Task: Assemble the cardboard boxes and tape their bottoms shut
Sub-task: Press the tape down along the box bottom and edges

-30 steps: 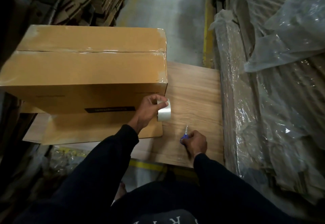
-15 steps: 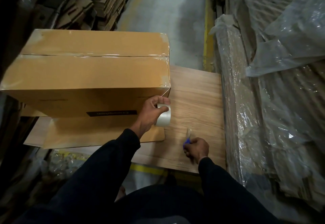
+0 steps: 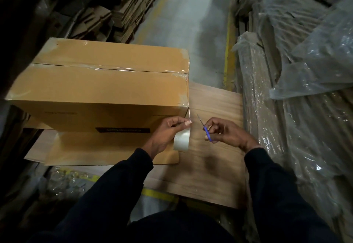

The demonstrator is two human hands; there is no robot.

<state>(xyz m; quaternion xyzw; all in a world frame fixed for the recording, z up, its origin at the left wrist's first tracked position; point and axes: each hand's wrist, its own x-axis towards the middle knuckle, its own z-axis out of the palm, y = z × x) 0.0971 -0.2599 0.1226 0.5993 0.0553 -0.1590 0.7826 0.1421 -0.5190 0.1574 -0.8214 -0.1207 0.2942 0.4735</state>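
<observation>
L hand (image 3: 166, 134) holds tape roll (image 3: 181, 141); R hand (image 3: 227, 133) grips scissors (image 3: 205, 128), prob.

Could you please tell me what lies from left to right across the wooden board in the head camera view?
Cardboard box → left hand → roll of tape → scissors → right hand → plastic-wrapped cardboard stack.

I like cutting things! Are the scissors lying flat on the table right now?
No, the right hand holds the scissors up above the table, near the tape.
</observation>
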